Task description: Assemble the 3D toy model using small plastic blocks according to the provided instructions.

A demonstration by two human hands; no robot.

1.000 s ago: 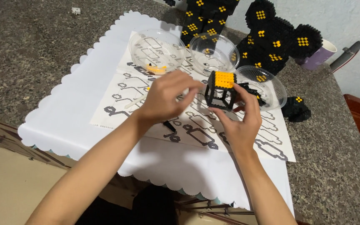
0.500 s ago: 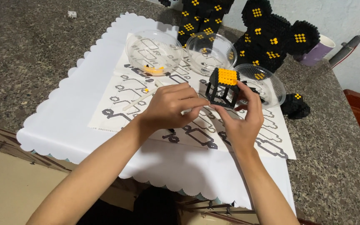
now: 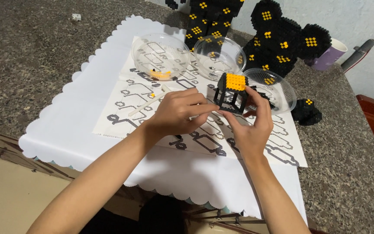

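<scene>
My right hand (image 3: 249,125) holds a small black block model with a yellow studded top (image 3: 231,92) a little above the instruction sheet (image 3: 161,104). Thumb and fingers wrap its lower right side. My left hand (image 3: 180,112) is closed around a thin white stick-like tool (image 3: 146,105), whose tip reaches toward the bottom of the model. The tool's other end points left over the sheet. What lies between the tool tip and the model is hidden by my fingers.
Three clear plastic bowls stand behind: the left one (image 3: 160,55) with orange pieces, the middle one (image 3: 219,53), the right one (image 3: 278,84) with black pieces. Large black-and-yellow block figures (image 3: 282,41) stand at the back. A purple cup (image 3: 327,56) and a small black block piece (image 3: 306,112) sit right. White scalloped paper (image 3: 87,130) covers the granite counter.
Both hands have shifted slightly down and toward me with the model. My left hand has turned, bringing the white tool closer to the model's lower edge.
</scene>
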